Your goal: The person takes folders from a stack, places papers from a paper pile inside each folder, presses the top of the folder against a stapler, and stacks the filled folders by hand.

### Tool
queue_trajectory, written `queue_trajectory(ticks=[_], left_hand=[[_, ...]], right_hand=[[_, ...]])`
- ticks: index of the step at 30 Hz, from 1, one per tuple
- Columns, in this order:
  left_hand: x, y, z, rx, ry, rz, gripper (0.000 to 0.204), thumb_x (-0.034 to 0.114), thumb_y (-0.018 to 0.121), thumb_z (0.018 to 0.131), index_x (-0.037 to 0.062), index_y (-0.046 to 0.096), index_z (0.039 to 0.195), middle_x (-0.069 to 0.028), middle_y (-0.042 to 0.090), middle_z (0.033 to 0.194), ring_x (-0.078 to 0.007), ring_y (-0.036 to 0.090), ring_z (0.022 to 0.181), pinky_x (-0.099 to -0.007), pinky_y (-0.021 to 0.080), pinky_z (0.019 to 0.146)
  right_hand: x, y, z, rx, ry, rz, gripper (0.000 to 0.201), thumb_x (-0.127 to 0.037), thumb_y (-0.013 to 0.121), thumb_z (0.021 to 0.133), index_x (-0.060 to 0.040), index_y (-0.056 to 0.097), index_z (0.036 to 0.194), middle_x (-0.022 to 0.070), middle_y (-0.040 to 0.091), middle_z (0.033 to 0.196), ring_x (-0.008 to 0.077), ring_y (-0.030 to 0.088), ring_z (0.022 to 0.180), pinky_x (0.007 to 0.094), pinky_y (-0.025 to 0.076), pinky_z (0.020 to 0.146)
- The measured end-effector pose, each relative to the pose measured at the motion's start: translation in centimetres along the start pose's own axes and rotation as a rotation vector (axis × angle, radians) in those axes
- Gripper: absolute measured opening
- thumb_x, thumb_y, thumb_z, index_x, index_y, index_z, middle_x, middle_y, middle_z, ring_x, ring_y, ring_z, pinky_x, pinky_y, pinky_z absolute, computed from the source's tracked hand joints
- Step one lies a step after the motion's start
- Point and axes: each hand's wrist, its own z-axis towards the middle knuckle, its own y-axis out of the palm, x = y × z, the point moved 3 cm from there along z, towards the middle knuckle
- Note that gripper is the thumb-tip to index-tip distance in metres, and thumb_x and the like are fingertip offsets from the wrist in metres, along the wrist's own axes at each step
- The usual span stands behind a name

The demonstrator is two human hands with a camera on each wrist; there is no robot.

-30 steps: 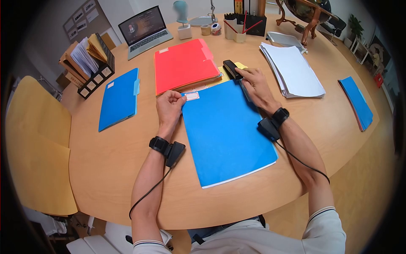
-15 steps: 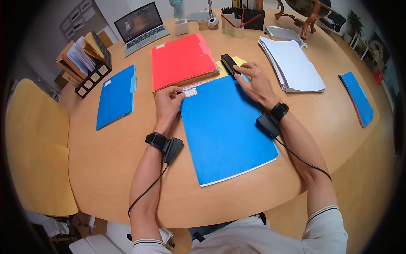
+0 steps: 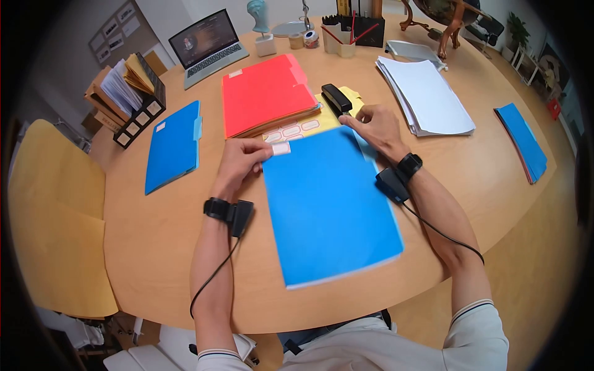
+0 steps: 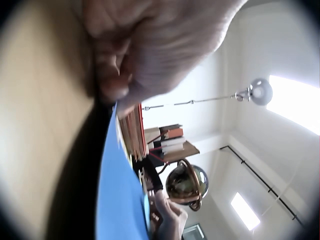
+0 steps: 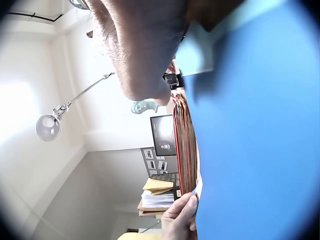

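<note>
A blue folder (image 3: 331, 207) with white paper showing along its near edge is held between both hands. The left hand (image 3: 241, 162) pinches its upper left corner, thumb beside the white label (image 3: 281, 148). The right hand (image 3: 378, 131) grips the upper right edge by the light-blue tab (image 5: 195, 55); some of its fingers are hidden. In the left wrist view the folder's edge stands off the tabletop, with a dark shadow beneath. Just beyond the right thumb lies a black stapler (image 3: 336, 99), on a yellow folder (image 3: 352, 98) bearing a sheet of red-bordered labels (image 3: 291, 132).
A stack of red folders (image 3: 269, 93) lies beyond the left hand. Blue folders rest at left (image 3: 173, 147) and far right (image 3: 523, 142). White papers (image 3: 424, 96) sit right of the right hand. A laptop (image 3: 207, 46), file holder (image 3: 133, 105) and pen holder (image 3: 340, 40) stand farther back.
The blue folder has shifted toward the body, uncovering more of the yellow folder and label sheet. The right hand has come off the stapler onto the folder's edge. The left hand has moved slightly nearer.
</note>
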Motion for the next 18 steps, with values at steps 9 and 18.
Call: queue_trajectory(ticks=[9, 18], left_hand=[[0.9, -0.8, -1.9, -0.222, -0.164, 0.152, 0.012, 0.003, 0.078, 0.084, -0.0070, 0.075, 0.091, -0.0079, 0.070, 0.071, -0.0094, 0.062, 0.057, -0.0213, 0.047, 0.052], [-0.4, -2.3, -1.6, -0.066, 0.033, -0.352, 0.032, 0.003, 0.074, 0.089, -0.0045, 0.068, 0.120, -0.0055, 0.070, 0.082, -0.0083, 0.065, 0.064, -0.0200, 0.052, 0.055]], right_hand=[[-0.3, -1.0, 0.6, -0.605, -0.045, 0.158, 0.045, -0.038, 0.089, 0.077, -0.0007, 0.069, 0.060, 0.0001, 0.048, 0.047, 0.0084, 0.042, 0.048, 0.0318, 0.030, 0.047], [-2.2, -1.5, -0.6, -1.087, 0.149, 0.670, 0.018, -0.008, 0.081, 0.080, -0.0021, 0.066, 0.072, -0.0053, 0.057, 0.064, 0.0050, 0.049, 0.057, 0.0228, 0.035, 0.053]])
